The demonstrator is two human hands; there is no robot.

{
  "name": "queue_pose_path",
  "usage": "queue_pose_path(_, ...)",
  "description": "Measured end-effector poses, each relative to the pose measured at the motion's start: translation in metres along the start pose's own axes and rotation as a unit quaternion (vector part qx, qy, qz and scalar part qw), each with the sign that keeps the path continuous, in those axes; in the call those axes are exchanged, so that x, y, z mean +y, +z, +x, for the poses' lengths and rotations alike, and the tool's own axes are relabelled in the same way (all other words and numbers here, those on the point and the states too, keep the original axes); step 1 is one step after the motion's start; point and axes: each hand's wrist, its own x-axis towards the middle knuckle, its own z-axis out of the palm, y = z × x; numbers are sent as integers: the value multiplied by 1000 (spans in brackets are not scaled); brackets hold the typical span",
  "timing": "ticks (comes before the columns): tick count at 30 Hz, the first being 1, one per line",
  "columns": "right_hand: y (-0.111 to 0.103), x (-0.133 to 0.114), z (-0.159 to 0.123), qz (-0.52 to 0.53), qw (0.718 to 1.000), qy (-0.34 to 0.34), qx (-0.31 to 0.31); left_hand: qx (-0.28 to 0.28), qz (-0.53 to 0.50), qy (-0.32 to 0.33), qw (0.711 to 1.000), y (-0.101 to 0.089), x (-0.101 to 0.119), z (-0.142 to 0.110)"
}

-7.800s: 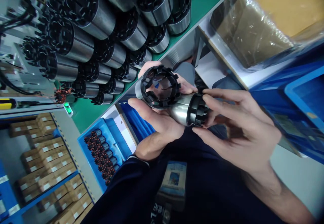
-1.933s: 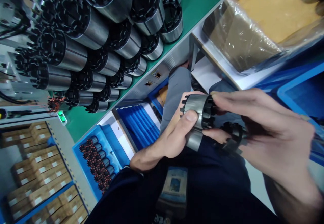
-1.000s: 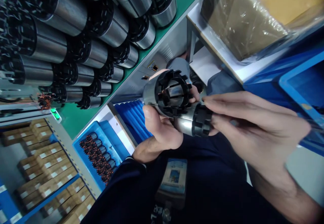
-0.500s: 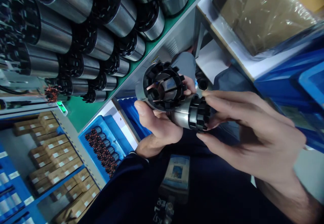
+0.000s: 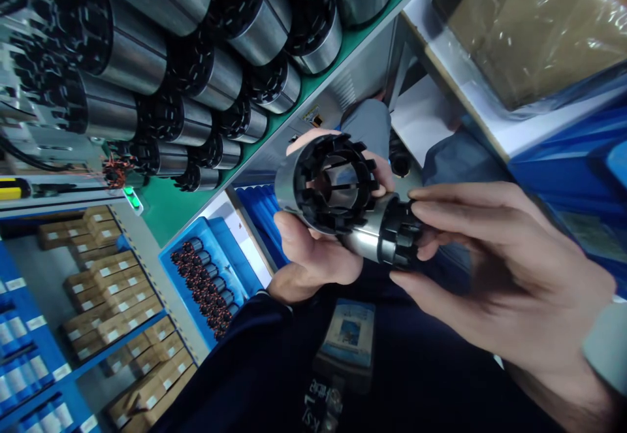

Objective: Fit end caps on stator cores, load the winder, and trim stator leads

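My left hand [image 5: 313,256] is wrapped around a steel stator core [image 5: 294,188] whose open end, fitted with a black slotted plastic insulator [image 5: 337,185], faces me. A second steel core [image 5: 368,240] lies against it lower down, also cradled by my left hand. My right hand [image 5: 494,270] pinches the black plastic end piece [image 5: 402,242] on that second core with thumb and fingertips. Both hands hover over my lap in dark blue clothing.
Several finished steel cores with black ends [image 5: 196,80] stand in rows on the green bench mat [image 5: 166,214]. A blue tray of copper-wound stators [image 5: 208,286] sits below. Stacked cardboard boxes [image 5: 122,315] lie bottom left; plastic-wrapped cardboard [image 5: 529,34] and blue bins [image 5: 578,159] sit to the right.
Two seconds ago my left hand held one core sideways while my right held a loose black end piece. Now two cores are together, one facing me, and my right hand grips the lower one's end piece.
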Motion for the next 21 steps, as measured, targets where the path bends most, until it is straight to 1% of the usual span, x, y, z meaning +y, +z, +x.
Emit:
queue_pose_path(3, 0, -3, -2, -14, 1000, -4, 3, 10, -11, 54, 998, -2, -1, -2)
queue_pose_path(4, -1, -4, -2, -17, 1000, -8, 6, 4, -5, 49, 999, -3, -1, -3)
queue_pose_path(6, -1, -4, -2, -28, 999, -14, 10, -3, 9, 19, 1000, -4, 2, -8)
queue_pose_path(8, -2, -1, -2, -46, 999, -27, 10, 0, 16, -23, 1000, -3, 5, -12)
queue_pose_path(10, -3, 2, -3, -58, 997, -50, 19, 4, 6, -58, 998, 0, 9, -14)
queue_pose_path(12, -4, 5, -4, -58, 996, -62, 32, 3, -10, -75, 997, 3, 13, -16)
queue_pose_path(15, -4, 4, -6, -68, 996, -40, 29, -2, -16, -78, 997, 5, 16, -17)
queue_pose_path(16, -4, 4, -7, -74, 996, -32, 24, -1, -16, -77, 997, 4, 16, -18)
queue_pose_path(18, 0, 6, -7, -71, 997, -38, 16, -9, -18, -90, 996, -1, 16, -19)
queue_pose_path(21, 7, 14, -5, -26, 998, -63, 14, -26, -12, -138, 990, -10, 13, -20)
